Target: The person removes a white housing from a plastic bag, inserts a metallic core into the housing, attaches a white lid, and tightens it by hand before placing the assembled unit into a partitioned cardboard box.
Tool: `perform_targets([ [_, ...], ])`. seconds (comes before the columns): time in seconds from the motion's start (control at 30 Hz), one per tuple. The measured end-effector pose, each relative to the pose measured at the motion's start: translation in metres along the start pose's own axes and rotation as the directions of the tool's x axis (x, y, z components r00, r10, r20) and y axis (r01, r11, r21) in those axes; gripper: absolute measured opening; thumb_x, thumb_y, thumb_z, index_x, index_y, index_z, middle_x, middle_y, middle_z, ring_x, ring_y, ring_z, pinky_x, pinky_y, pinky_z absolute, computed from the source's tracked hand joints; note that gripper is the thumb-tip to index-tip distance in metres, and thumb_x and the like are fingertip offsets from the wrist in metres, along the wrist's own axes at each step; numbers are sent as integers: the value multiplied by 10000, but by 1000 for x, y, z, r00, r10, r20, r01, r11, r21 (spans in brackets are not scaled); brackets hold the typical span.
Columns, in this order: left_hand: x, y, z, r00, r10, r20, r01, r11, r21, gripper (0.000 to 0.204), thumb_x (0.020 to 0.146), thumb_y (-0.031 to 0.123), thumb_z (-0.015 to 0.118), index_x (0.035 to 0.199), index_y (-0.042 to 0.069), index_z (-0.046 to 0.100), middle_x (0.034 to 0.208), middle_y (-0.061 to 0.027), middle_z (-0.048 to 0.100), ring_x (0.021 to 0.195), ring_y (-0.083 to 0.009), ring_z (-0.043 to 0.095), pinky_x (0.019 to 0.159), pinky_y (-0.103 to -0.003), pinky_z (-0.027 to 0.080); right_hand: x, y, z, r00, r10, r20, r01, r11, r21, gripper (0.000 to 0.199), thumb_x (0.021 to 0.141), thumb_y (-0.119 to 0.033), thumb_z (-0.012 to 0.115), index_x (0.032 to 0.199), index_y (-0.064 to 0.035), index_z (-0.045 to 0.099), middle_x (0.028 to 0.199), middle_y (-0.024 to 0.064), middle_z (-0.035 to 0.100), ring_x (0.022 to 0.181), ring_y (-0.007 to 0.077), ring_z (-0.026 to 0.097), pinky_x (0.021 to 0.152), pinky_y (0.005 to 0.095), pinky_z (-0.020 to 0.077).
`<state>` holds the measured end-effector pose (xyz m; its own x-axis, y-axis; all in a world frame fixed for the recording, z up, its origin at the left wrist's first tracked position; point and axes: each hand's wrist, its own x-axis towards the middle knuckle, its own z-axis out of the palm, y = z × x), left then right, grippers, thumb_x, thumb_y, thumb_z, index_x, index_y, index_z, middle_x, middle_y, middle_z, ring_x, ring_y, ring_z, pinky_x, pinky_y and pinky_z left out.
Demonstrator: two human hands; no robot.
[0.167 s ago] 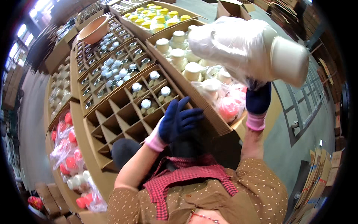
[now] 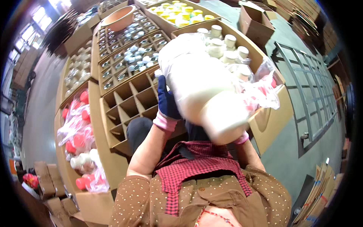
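A big white bottle (image 2: 196, 72) with a wide cream cap (image 2: 227, 117), wrapped in thin clear plastic, lies slantwise close before me, its cap end toward my chest. My right hand (image 2: 242, 138) is beneath that end; only its pink cuff shows, and the bottle hides the fingers. My left hand (image 2: 168, 99), in a dark blue glove, is at the bottle's left side, one finger stretched upward and the others partly hidden. Below and left of it stands a divided carton (image 2: 130, 104), several of its cells bare. Similar white bottles (image 2: 228, 56) stand in the carton behind.
Pink-red pieces in clear bags (image 2: 261, 96) lie at the right carton's near end. Another carton (image 2: 75, 140) with red and white pieces stands left. Farther back are small-bottle cartons (image 2: 132, 62), an orange basin (image 2: 118, 19) and yellow-capped containers (image 2: 181, 16). A metal frame (image 2: 308, 90) lies right.
The wrapped bottle has come left and nearer my body, its cap end swinging down. My left hand has moved up beside it. The right hand has gone out of sight beneath the bottle.
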<state>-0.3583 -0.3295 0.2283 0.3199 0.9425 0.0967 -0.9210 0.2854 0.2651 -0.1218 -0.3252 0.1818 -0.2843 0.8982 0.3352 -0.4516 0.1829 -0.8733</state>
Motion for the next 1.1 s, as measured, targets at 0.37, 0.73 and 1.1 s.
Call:
perform_targets([
  [0.37, -69, 43, -46, 917, 359, 172, -317, 395, 862, 657, 993, 281, 579, 1522, 54, 263, 1457, -76, 425, 1289, -190, 436, 1100, -326, 346, 213, 1, 74, 710, -298, 638, 704, 340, -624, 370, 1031, -232, 429, 1247, 0, 620, 1215, 100, 661, 1118, 171, 604, 994, 296, 441],
  [0.73, -111, 107, 22, 721, 462, 517, -415, -310, 856, 930, 744, 340, 825, 1490, 60, 347, 1540, -189, 320, 1452, -347, 260, 1182, -456, 205, 135, -36, 190, 910, -121, 396, 293, 864, -408, 244, 903, -164, 586, 975, 40, 700, 922, 129, 703, 897, 181, 658, 846, 314, 494],
  [1.1, -38, 223, -39, 865, 501, 35, -169, 225, 959, 263, 923, 48, 636, 1176, -25, 636, 1108, -84, 682, 1026, -152, 635, 929, -286, 501, 224, 84, 182, 706, 397, 587, -582, 797, 162, 152, 940, -160, 633, 993, -24, 676, 932, 16, 663, 855, 117, 613, 777, 272, 513],
])
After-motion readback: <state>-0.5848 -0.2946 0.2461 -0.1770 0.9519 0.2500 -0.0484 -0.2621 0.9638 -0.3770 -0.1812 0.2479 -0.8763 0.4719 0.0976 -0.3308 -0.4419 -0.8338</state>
